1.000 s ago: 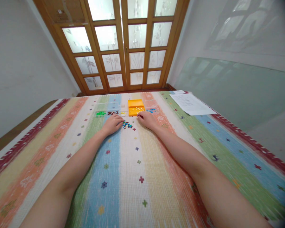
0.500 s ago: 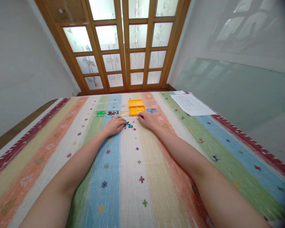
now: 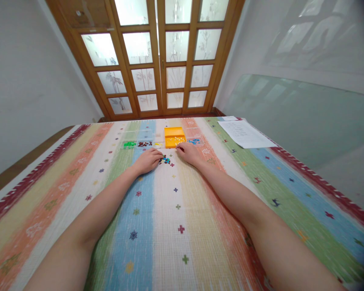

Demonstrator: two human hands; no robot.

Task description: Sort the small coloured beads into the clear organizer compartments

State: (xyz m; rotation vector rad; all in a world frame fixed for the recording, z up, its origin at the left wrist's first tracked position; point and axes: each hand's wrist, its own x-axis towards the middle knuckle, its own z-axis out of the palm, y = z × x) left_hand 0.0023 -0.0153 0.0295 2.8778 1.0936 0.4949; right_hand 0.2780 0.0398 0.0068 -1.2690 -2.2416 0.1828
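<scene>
My left hand [image 3: 149, 160] rests low over the cloth, its fingers curled together at the left edge of a small pile of mixed coloured pieces [image 3: 166, 160]. Dark, blue and pale bits show in the pile; its left side is hidden under the fingertips. My right hand [image 3: 188, 152] is closed in a pinch just in front of an orange-yellow box [image 3: 175, 132] with its lid raised. White pieces [image 3: 179, 140] lie in that box. Whatever sits in either pinch is too small or hidden to make out.
Clear trays of green pieces [image 3: 130, 144], dark brown pieces [image 3: 144, 144] and yellow pieces [image 3: 158, 144] stand left of the box. Blue pieces [image 3: 194, 141] are in a clear tray on its right. Printed paper [image 3: 244, 134] lies at the back right of the striped tablecloth [image 3: 166, 226].
The fingertips of my left hand have shifted slightly right, covering more of the pile's left side. My right hand keeps almost the same pose beside the box.
</scene>
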